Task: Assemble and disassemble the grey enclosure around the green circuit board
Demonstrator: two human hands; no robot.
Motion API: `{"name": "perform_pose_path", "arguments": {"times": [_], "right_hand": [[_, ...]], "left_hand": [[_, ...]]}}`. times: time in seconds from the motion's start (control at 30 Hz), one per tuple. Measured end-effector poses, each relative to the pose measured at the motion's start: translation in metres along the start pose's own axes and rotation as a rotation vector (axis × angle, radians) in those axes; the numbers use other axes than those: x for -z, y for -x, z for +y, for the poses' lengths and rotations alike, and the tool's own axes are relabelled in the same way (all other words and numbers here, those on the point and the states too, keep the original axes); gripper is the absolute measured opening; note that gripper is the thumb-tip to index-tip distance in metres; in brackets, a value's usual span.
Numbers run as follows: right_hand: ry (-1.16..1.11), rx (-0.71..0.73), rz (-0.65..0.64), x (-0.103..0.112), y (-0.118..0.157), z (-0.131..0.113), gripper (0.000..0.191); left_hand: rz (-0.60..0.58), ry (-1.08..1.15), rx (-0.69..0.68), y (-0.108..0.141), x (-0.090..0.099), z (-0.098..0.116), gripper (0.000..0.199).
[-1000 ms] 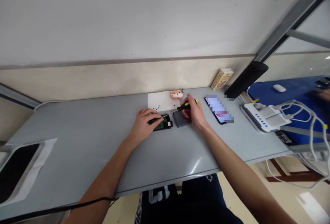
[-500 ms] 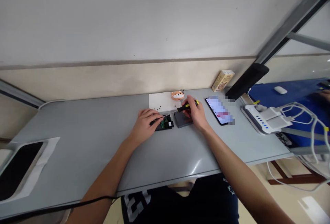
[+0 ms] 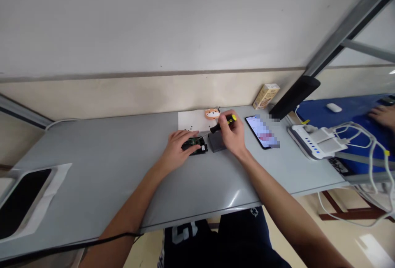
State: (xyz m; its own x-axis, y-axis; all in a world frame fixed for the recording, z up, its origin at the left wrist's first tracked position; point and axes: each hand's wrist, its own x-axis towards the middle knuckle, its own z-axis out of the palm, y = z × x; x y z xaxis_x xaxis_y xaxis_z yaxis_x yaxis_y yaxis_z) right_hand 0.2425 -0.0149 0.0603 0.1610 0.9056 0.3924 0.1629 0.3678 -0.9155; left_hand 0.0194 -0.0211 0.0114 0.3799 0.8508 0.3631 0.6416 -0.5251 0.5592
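Observation:
A small black device with a green circuit board (image 3: 203,147) lies on the grey table. My left hand (image 3: 179,146) grips it from the left, fingers along its far side and thumb on its near side. My right hand (image 3: 233,133) is closed round a black and yellow screwdriver (image 3: 215,128), whose thin shaft slants down left to the board. Beside the device, partly under my right hand, is a dark grey flat case (image 3: 216,143). Several tiny dark screws lie on a white paper (image 3: 193,120) behind, with an orange animal-faced item (image 3: 212,114) at its right.
A lit phone (image 3: 261,132) lies right of my right hand. Farther right are a carton (image 3: 266,96), a black cylinder (image 3: 294,97) and a power strip with cables (image 3: 308,143). A dark-screened device (image 3: 23,202) lies far left. Another person's hand (image 3: 384,115) rests at the right edge.
My left thumb has moved down to the device's near side, and the fingers are spread wider. The screwdriver's handle has shifted slightly left and up with my right hand. The other person's hand shows more.

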Motion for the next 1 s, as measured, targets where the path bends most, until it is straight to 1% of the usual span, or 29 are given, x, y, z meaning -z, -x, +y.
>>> {"name": "perform_pose_path", "arguments": {"times": [0.07, 0.1, 0.17, 0.23, 0.33, 0.5, 0.67, 1.0], "right_hand": [[0.078, 0.043, -0.049, -0.004, -0.006, -0.005, 0.038], [0.117, 0.059, -0.07, -0.007, -0.008, -0.007, 0.037], [0.185, 0.077, -0.095, -0.012, -0.012, -0.007, 0.037], [0.229, 0.08, -0.097, -0.017, -0.013, -0.004, 0.037], [0.239, 0.062, -0.094, -0.021, -0.01, 0.002, 0.037], [0.245, 0.062, -0.108, -0.02, -0.006, 0.008, 0.037], [0.267, 0.079, -0.12, -0.019, -0.007, 0.007, 0.038], [0.262, 0.155, -0.098, -0.019, -0.008, 0.016, 0.038]], "left_hand": [[-0.056, -0.013, 0.024, 0.001, 0.001, -0.003, 0.064], [-0.084, -0.021, 0.026, 0.002, 0.0, -0.005, 0.075], [-0.137, -0.039, 0.013, 0.003, -0.001, -0.008, 0.082], [-0.171, -0.052, -0.006, 0.003, -0.002, -0.01, 0.081], [-0.191, -0.048, -0.028, 0.003, -0.003, -0.01, 0.074], [-0.182, -0.052, -0.031, 0.002, -0.002, -0.008, 0.066], [-0.167, -0.058, -0.035, 0.002, -0.003, -0.01, 0.064], [-0.205, -0.094, -0.023, 0.001, 0.0, -0.007, 0.061]]}}
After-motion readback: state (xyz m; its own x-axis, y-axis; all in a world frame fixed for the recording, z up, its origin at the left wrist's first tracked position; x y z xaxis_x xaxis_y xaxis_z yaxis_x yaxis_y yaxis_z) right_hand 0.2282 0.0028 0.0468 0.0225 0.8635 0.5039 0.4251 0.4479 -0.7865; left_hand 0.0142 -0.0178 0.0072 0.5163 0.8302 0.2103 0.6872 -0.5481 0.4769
